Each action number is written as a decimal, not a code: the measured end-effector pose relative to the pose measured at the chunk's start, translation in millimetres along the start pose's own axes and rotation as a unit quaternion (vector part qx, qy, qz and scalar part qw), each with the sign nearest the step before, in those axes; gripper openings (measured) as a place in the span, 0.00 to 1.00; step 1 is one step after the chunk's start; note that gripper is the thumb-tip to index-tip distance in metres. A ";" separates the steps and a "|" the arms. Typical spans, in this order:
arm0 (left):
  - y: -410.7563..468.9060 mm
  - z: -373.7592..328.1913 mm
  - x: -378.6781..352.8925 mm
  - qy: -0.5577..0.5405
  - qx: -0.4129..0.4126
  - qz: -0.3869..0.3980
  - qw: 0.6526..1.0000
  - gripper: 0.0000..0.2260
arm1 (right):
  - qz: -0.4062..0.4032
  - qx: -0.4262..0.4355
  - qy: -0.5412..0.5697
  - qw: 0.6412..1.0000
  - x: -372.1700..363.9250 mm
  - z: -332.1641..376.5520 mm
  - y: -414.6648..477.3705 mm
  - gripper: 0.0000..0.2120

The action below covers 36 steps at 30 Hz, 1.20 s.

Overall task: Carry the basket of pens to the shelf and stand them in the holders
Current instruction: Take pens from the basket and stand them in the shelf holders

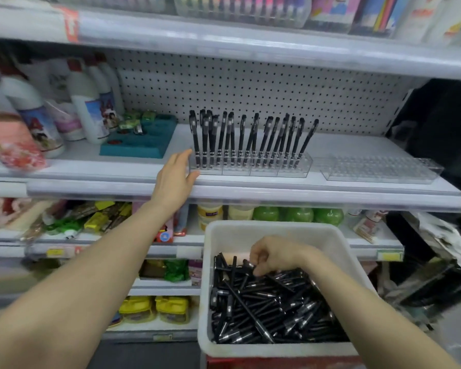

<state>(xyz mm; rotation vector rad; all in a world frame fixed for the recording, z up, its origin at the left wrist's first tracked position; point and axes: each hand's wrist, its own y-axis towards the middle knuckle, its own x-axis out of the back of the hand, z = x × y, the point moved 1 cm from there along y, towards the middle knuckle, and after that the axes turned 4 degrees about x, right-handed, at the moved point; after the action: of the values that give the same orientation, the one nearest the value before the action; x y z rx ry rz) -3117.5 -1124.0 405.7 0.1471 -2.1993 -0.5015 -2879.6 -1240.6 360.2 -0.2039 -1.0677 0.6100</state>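
1. At 5 o'clock sits the white basket (277, 227), heaped with black loose pens (272, 310).
2. The right hand (274, 255) reaches into its 12 o'clock end, fingers curled round a few loose pens.
3. The left hand (177, 173), fingers straight, touches the 9 o'clock end of the clear holder (250, 171) on the shelf (250, 191).
4. Black standing pens (250, 137) lean in that holder.
5. A second holder (381, 169) lies just beside it, at 3 o'clock.
6. A teal tray (141, 142) lies at the left hand's 11 o'clock.

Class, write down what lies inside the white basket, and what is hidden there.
A loose pile of black pens fills the white basket; the right hand reaches in, pinching some. The pile covers the basket's floor and any pens lower down.
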 end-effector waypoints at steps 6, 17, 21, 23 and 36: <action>-1.7 -4.2 1.0 0.025 -0.048 -0.067 0.996 0.17 | -0.218 0.062 0.059 0.972 73.8 34.3 -4.5 0.03; 15.2 2.0 -13.8 0.100 -0.195 -0.035 0.975 0.19 | -0.572 0.141 0.148 0.794 163.1 99.5 29.2 0.08; 15.4 6.7 -17.9 0.090 -0.214 -0.055 0.971 0.20 | -0.587 0.144 0.141 0.784 162.7 104.4 52.6 0.08; 15.6 7.1 -19.0 0.083 -0.218 -0.061 0.971 0.20 | -0.587 0.134 0.127 0.789 162.1 106.1 61.5 0.08; 16.1 7.6 -28.3 0.052 -0.215 -0.092 0.971 0.19 | -0.558 0.058 0.145 0.815 152.3 100.6 96.9 0.09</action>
<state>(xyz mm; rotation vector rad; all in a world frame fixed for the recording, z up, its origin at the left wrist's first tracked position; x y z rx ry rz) -3104.4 -1099.2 387.5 0.1402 -1.9347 -1.0377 -2951.1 -1089.2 481.3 0.4284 -0.6758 -0.4245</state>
